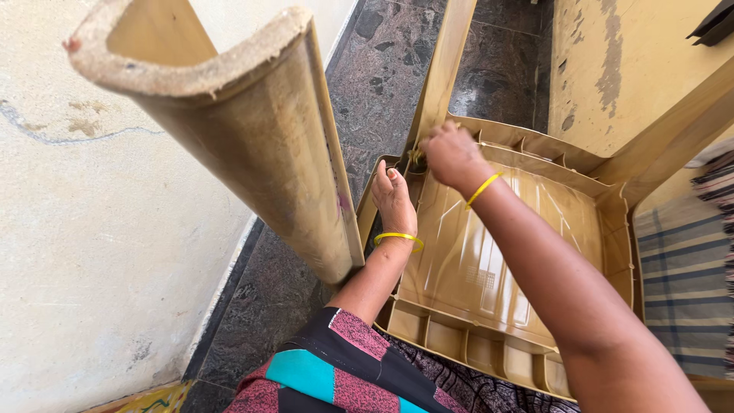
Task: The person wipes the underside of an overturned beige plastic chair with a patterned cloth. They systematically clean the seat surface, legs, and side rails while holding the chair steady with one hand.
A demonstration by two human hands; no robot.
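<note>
While the overturned tan plastic chair [489, 268] lies ribbed underside up on the dark speckled stone floor [382, 69], the left hand [394, 200] rests open-fingered against its corner and the right hand [451, 153] pinches something small, unclear, at the rim.

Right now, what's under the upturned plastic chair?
Dark speckled stone floor shows beside and beyond the chair, between its legs. Both hands work at its far-left corner. Whatever lies directly beneath the seat is covered by it.
</note>
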